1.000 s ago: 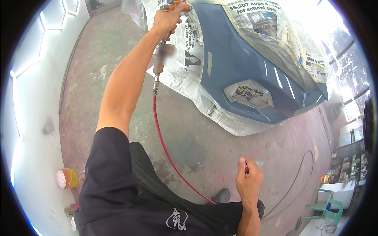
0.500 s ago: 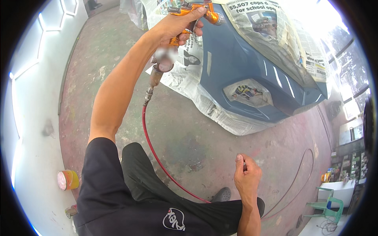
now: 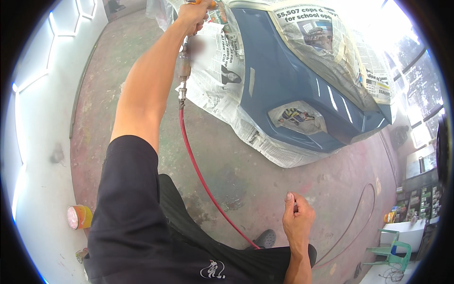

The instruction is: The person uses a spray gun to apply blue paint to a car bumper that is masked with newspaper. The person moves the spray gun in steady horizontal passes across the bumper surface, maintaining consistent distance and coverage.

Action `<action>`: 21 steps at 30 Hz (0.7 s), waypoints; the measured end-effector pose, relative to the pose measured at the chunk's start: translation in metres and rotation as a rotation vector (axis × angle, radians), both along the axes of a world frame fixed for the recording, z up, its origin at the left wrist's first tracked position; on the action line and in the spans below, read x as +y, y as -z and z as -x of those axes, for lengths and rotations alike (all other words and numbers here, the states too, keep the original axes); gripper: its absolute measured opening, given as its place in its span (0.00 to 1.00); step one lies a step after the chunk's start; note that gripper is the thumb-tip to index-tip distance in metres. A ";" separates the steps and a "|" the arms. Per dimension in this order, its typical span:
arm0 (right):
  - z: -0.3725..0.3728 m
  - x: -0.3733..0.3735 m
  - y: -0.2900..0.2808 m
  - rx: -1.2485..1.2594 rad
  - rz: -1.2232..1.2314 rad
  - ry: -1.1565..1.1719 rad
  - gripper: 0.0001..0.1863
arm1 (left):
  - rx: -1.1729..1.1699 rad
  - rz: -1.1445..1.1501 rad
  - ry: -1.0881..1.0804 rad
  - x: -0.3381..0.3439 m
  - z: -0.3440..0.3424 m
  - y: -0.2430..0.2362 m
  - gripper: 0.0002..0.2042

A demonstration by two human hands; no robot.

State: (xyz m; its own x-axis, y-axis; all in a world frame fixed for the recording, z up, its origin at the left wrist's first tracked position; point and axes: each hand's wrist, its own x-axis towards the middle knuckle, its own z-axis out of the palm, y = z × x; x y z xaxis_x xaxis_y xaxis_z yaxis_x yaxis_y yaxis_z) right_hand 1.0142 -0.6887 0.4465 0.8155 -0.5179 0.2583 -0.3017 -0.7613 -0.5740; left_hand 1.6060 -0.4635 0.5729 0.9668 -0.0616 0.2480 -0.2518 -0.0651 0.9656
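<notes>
At the top edge my left hand (image 3: 193,18) is closed around an orange spray gun (image 3: 211,4), most of which lies beyond the picture. A metal fitting (image 3: 184,68) below the hand joins it to a red air hose (image 3: 191,154), which curves down past my legs. To the right of that hand is a blue-grey car body panel (image 3: 267,61), with newspaper (image 3: 222,90) masking its edges and a taped-over opening (image 3: 298,116). My right hand (image 3: 299,215) is held low in a fist, apart from the panel; what it may hold is hidden.
A yellow and red paint tin (image 3: 85,217) stands by the white wall at left. At lower right are a green plastic chair (image 3: 402,253) and shelves (image 3: 425,201) of small items. The hose loops over the stained floor (image 3: 331,184) near my shoe (image 3: 267,238).
My left arm has reached farther up and slightly left, carrying the spray gun mostly out of the picture. The hose has straightened and followed. My right hand stays in nearly the same place.
</notes>
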 end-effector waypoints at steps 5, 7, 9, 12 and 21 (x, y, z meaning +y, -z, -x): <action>0.000 0.002 0.001 -0.014 0.000 0.001 0.09 | -0.061 0.002 -0.159 -0.008 -0.012 -0.008 0.27; 0.000 0.001 0.001 0.000 -0.001 0.002 0.09 | -0.039 -0.052 -0.145 -0.017 0.022 -0.024 0.26; -0.002 0.001 -0.001 0.000 -0.004 -0.007 0.09 | -0.078 -0.095 -0.069 -0.020 0.039 -0.032 0.25; -0.005 0.003 -0.002 -0.004 -0.006 -0.018 0.10 | -0.113 -0.107 0.049 -0.030 0.059 -0.041 0.24; -0.008 0.003 -0.004 -0.054 -0.011 -0.049 0.09 | -0.168 -0.205 0.312 -0.048 0.140 -0.065 0.26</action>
